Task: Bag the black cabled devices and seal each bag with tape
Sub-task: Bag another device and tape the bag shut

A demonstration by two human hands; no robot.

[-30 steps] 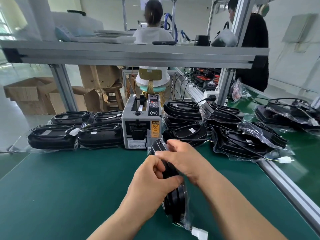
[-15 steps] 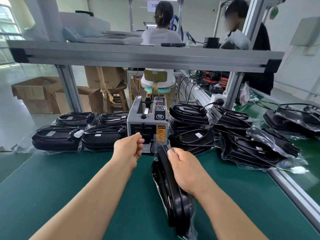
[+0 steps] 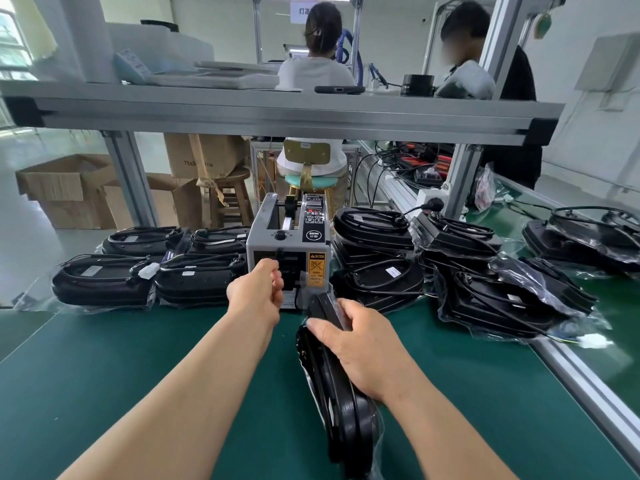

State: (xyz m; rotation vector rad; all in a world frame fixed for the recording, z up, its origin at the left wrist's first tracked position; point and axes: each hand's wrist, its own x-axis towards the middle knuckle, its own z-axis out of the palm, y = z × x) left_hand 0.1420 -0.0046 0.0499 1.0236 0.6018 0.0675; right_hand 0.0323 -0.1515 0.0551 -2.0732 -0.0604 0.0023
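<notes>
On the green mat [image 3: 138, 375], before the tape dispenser [image 3: 270, 244], the bagged device [image 3: 349, 420] stands on edge: rigid, hefty I'd guess, its film slippery (best gripped at the rim). The right hand [image 3: 360, 348] clamps its top; the left hand [image 3: 256, 292] curls at the dispenser's mouth, tape unseen.

- We see a bright, evenly lit room; the window [image 3: 12, 46] at far left is washed out.
- We find only faint, soft shadows on the green table [image 3: 104, 393].
- Plastic on the bagged device [image 3: 349, 420] glints slightly.
- The shelf rail [image 3: 277, 112] bows near the edges; the background looks soft.
</notes>
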